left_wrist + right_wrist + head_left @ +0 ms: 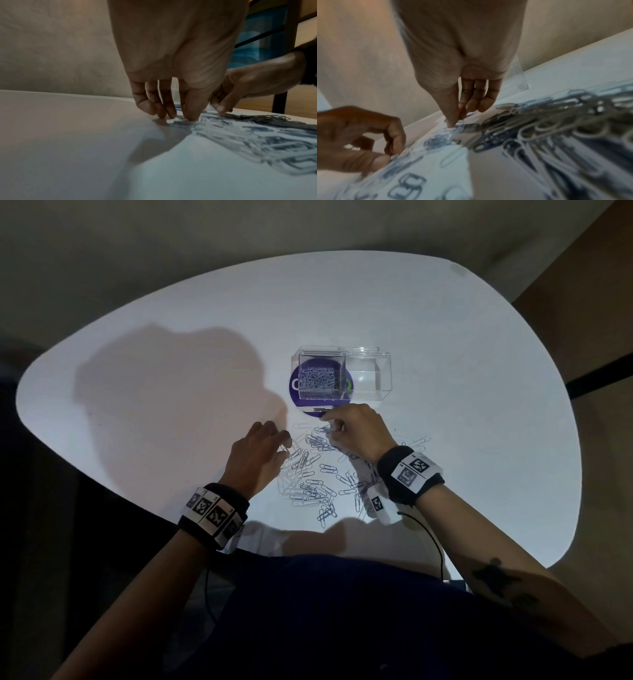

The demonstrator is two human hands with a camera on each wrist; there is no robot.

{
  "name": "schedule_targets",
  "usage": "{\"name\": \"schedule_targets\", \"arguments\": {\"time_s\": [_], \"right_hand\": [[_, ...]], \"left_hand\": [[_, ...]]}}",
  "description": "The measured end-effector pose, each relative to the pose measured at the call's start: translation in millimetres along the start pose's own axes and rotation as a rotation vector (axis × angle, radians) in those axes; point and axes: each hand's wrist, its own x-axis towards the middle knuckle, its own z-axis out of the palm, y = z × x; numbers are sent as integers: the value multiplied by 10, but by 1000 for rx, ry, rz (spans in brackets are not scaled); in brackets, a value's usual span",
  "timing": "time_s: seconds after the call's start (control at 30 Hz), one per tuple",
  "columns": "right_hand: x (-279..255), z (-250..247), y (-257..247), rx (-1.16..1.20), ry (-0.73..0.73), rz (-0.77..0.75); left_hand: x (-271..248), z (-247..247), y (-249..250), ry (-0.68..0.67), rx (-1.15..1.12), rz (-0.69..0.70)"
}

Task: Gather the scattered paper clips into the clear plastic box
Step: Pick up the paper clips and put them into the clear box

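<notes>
Several silver paper clips (315,474) lie scattered on the white table (479,371) between my hands. The clear plastic box (366,371) stands just beyond them, its left compartment holding a heap of clips (317,381). My left hand (286,450) is at the pile's left edge, fingertips down on the table, thumb and forefinger pinching a paper clip (393,157). My right hand (329,429) is at the pile's far edge, close to the box front, thumb and forefinger pinching a clip (459,121). One corner of the box (520,81) shows behind the right hand.
A round purple mat (298,395) lies under the box. The table's near edge (191,525) runs just behind my wrists. A black cable (435,542) trails from the right wrist. Wide bare tabletop spreads left and right of the pile.
</notes>
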Motion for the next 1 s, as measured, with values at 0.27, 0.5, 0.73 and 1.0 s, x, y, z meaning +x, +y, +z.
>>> {"name": "schedule_targets", "arguments": {"time_s": [0.27, 0.5, 0.73, 1.0], "right_hand": [[74, 2, -61, -97, -130, 30], [-20, -79, -20, -4, -84, 7], [47, -504, -115, 285, 49, 32], [522, -506, -280, 194, 271, 51]], "left_hand": [[42, 9, 3, -120, 221, 80], [-9, 1, 35, -81, 287, 128], [-9, -40, 49, 97, 103, 60], [470, -423, 309, 373, -275, -61]]}}
